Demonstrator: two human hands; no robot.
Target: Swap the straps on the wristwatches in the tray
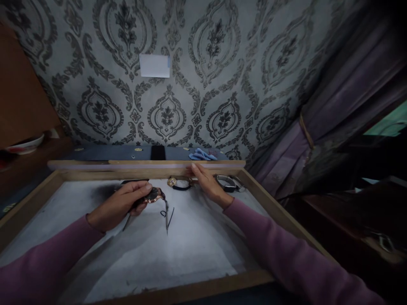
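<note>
The rose-gold wristwatch (153, 195), clamped in the left hand (125, 198) over the wooden tray (270, 206), sits dial up, its long axis sideways, strap drooping rightward. Beyond lies a gold wristwatch (172, 182); the right hand (208, 185) (gripping or not, I cannot tell) separates it from a dark-banded watch (227, 187).

The held watch (153, 195) is rose-gold and black, the curtain (288, 137) purple, the wallpaper (181, 42) grey with dark medallions (167, 115).

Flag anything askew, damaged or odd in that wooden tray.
Nothing looks plainly broken or spilled. Slightly odd is a small, thin black loop lying on the white lining sheet of the shallow wooden tray: it looks stray near the left hand, though it is too small to identify.
</note>
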